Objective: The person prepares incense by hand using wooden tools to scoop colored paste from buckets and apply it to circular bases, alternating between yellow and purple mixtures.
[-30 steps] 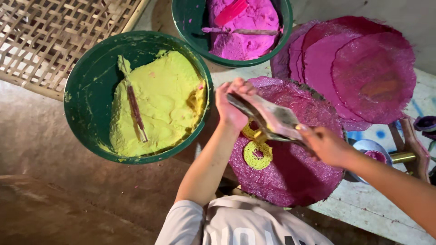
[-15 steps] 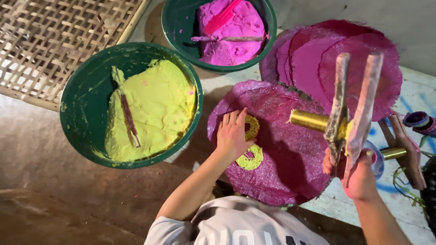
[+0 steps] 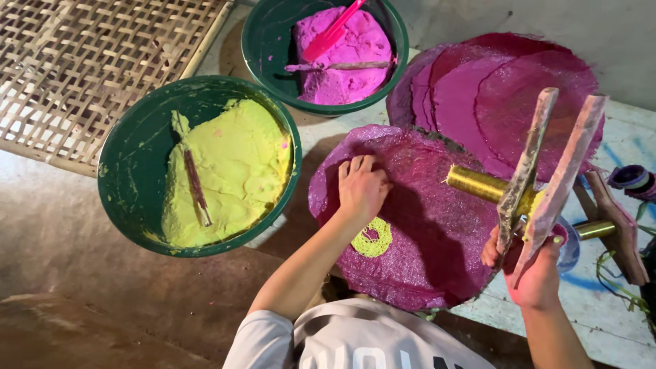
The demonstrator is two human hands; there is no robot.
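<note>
While a woven bamboo mat (image 3: pixel 89 75) fills the far left corner, its near edge running just beside a large green tub (image 3: pixel 133 167), that tub holds yellow-green paste (image 3: pixel 232 171) heaped toward its right wall, with a thin stick (image 3: pixel 196 188) lying in it. Behind and to the right, a second green tub (image 3: pixel 263 48) holds pink paste (image 3: pixel 345 58), a pink spatula (image 3: pixel 331 31) and a stick resting across it; the two tub rims sit very close, leaving almost no gap. Bare brown floor (image 3: pixel 75 273) lies open in front of the yellow tub. Next comes a round purple mesh disc (image 3: pixel 417 253), its left edge near the yellow tub's rim and its near edge overhanging the pale board (image 3: pixel 615 321) beneath. The left hand (image 3: pixel 362 188) lies on the disc's upper left part, fingers curled loosely and pressing down, clasping nothing, just above a small yellow ring of paste (image 3: pixel 372 238) (its centre is pink). Behind, a stack of more purple discs (image 3: pixel 506 89) overlaps the front disc's far edge. At the right, the right hand (image 3: pixel 536 270) is closed around the lower ends of a pair of paste-crusted wooden slats (image 3: pixel 547 164), held upright and splayed, joined to a brass-coloured tube (image 3: pixel 478 184) that crosses the disc's right edge.
</note>
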